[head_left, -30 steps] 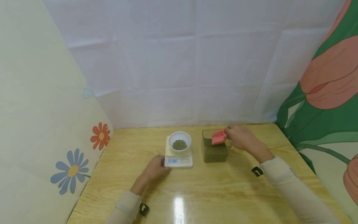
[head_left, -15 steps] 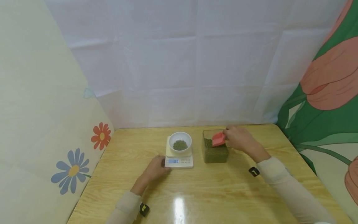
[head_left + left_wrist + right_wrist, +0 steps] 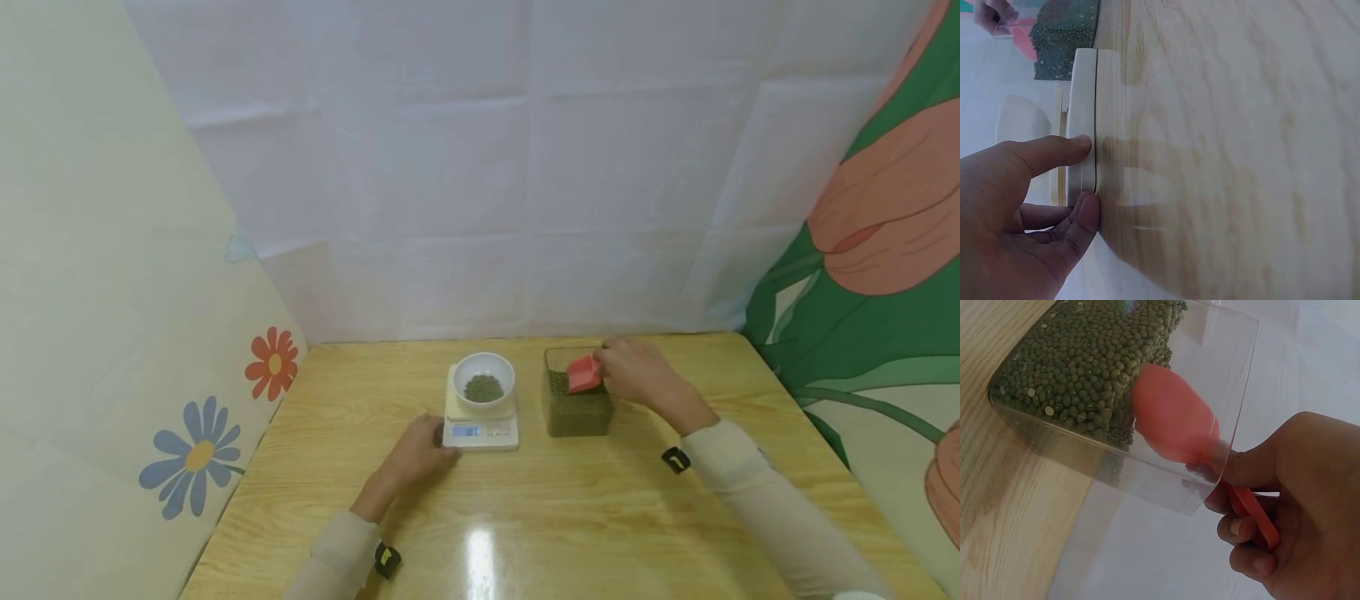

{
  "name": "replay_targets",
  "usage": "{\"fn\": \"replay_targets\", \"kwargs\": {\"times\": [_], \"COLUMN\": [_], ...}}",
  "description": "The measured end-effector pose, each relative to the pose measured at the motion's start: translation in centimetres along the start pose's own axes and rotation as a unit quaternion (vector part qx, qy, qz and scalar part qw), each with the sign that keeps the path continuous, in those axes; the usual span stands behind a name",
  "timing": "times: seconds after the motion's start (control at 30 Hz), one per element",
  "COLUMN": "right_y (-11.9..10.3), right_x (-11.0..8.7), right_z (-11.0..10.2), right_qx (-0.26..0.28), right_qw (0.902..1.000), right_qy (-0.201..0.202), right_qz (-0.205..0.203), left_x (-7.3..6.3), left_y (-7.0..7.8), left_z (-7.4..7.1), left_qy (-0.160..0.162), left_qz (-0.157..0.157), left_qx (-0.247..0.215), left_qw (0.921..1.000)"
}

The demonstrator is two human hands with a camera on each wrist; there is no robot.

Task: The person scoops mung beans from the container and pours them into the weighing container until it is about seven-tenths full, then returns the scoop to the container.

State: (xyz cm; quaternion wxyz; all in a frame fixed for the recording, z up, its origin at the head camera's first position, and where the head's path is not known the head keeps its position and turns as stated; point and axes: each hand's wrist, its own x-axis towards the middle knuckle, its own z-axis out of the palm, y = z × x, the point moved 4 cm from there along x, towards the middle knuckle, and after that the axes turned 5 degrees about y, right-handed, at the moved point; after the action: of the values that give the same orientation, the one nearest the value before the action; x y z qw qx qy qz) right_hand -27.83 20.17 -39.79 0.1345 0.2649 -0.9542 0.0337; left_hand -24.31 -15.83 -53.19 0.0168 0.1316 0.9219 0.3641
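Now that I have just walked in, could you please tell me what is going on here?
A person's right hand holds a red scoop by its handle, with the tip at the green beans inside a clear box. The left hand grips the near left corner of a scale on the table. On the scale sits a white bowl with a small heap of beans in it.
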Motion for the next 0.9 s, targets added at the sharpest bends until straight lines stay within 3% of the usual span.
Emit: {"fn": "replay_targets", "kwargs": {"times": [0.9], "right_y": [-0.3], "right_x": [0.7], "right_z": [1.1], "right_qx": [0.017], "right_qw": [0.9997], "right_qy": [-0.018], "right_qz": [0.008], "left_x": [0.0], "left_y": [0.1], "left_z": [0.0], "left_qy": [-0.001], "left_qz": [-0.007], "left_qx": [-0.001], "left_qw": [1.0000]}}
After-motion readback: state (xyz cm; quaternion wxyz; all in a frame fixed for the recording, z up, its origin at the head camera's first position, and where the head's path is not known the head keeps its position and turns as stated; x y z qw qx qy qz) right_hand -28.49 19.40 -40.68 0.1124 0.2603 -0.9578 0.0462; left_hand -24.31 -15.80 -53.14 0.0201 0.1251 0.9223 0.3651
